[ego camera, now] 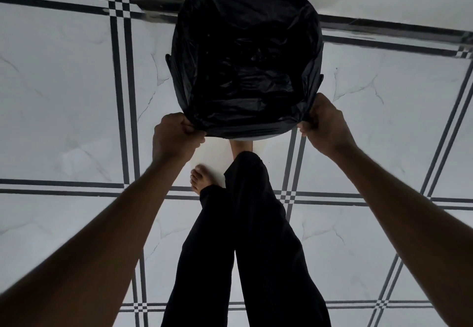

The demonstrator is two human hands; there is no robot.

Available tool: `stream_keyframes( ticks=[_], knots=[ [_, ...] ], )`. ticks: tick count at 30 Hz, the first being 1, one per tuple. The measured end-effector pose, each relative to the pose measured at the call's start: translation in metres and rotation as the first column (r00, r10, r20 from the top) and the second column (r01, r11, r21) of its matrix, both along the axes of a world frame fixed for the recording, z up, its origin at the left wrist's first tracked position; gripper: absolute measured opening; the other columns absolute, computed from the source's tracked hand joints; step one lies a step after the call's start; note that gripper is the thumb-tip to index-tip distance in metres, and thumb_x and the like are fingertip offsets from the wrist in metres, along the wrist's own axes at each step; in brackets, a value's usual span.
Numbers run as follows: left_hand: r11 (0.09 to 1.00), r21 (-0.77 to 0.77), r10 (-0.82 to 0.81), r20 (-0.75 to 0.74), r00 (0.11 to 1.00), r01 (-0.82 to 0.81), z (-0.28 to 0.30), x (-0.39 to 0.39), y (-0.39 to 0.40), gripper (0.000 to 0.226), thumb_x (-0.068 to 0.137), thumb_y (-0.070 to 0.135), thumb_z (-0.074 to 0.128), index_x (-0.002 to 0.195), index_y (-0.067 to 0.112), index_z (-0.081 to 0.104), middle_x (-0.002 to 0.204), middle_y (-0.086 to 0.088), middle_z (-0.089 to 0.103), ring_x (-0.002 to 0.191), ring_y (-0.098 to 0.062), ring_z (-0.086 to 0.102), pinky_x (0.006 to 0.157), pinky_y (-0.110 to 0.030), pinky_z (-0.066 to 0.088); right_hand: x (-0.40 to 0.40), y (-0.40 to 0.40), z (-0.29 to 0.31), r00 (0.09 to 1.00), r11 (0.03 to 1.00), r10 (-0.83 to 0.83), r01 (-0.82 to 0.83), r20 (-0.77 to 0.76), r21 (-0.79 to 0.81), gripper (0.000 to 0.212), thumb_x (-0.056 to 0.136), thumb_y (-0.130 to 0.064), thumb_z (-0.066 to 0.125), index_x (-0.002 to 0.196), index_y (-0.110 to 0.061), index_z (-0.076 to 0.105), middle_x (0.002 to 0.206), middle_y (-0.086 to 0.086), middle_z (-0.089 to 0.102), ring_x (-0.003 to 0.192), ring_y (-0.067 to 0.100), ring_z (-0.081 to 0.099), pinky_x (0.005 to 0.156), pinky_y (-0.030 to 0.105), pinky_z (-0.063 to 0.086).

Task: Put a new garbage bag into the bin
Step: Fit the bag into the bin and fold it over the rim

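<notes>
White marble-look tiled floor [76, 76] — crinkled black plastic garbage bag [245, 70] between left hand [174, 134] and right hand [325, 124], both pinching its near edge — bin mostly hidden.

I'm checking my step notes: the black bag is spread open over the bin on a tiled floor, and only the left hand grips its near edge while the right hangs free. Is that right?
Not quite. The head view shows both hands gripping: the left hand and the right hand each pinch the near edge of the black bag. The rest holds: the bag is spread open over the bin, on the tiled floor.
</notes>
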State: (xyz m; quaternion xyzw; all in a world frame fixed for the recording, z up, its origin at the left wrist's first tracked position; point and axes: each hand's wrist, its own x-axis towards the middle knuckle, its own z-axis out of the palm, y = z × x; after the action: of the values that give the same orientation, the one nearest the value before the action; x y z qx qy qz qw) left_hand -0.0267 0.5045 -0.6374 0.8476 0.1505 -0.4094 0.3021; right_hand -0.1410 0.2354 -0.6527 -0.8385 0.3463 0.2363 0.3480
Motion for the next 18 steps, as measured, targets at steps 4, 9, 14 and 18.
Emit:
stream_keyframes(
  ticks=[4, 9, 14, 18],
  knots=[
    [1.000, 0.022, -0.012, 0.020, 1.000, 0.011, -0.001, 0.000, -0.002, 0.015, 0.071, 0.008, 0.073, 0.065, 0.017, 0.063, 0.064, 0.001, 0.072, 0.066, -0.022, 0.073, 0.071, -0.042, 0.061, 0.002, 0.003, -0.010, 0.996, 0.993, 0.077, -0.074, 0.038, -0.087, 0.027, 0.087, -0.007, 0.055, 0.113, -0.010, 0.049, 0.079, 0.003, 0.064, 0.067, 0.027, 0.055, 0.053, 0.024, 0.037],
    [0.998, 0.055, -0.041, 0.076, 0.996, 0.037, -0.004, -0.002, -0.005, 0.018, 0.071, 0.009, 0.072, 0.060, 0.019, 0.062, 0.062, 0.001, 0.070, 0.066, -0.022, 0.072, 0.067, -0.032, 0.057, 0.001, 0.000, -0.013, 0.994, 0.988, 0.087, -0.078, 0.071, -0.130, 0.019, 0.083, -0.003, 0.051, 0.100, -0.010, 0.052, 0.075, 0.005, 0.067, 0.068, 0.031, 0.059, 0.055, 0.026, 0.041],
    [0.994, 0.086, -0.077, 0.115, 0.990, 0.067, -0.012, -0.004, -0.006, 0.011, 0.071, 0.010, 0.074, 0.082, 0.011, 0.072, 0.076, -0.006, 0.075, 0.077, -0.027, 0.071, 0.072, -0.034, 0.056, 0.004, 0.001, -0.013, 0.999, 0.998, -0.013, 0.015, 0.032, -0.060, 0.017, 0.078, -0.002, 0.054, 0.092, -0.010, 0.060, 0.076, 0.005, 0.069, 0.070, 0.022, 0.064, 0.059, 0.025, 0.046],
    [0.993, 0.072, -0.097, 0.130, 0.987, 0.088, -0.016, -0.008, -0.004, 0.022, 0.074, 0.013, 0.072, 0.096, 0.011, 0.070, 0.089, -0.006, 0.076, 0.084, -0.029, 0.072, 0.079, -0.037, 0.056, 0.004, 0.005, -0.010, 0.968, 0.938, -0.248, 0.249, -0.034, 0.240, 0.019, 0.082, 0.001, 0.060, 0.098, -0.006, 0.066, 0.087, 0.015, 0.072, 0.073, 0.018, 0.070, 0.064, 0.022, 0.057]
  ],
)
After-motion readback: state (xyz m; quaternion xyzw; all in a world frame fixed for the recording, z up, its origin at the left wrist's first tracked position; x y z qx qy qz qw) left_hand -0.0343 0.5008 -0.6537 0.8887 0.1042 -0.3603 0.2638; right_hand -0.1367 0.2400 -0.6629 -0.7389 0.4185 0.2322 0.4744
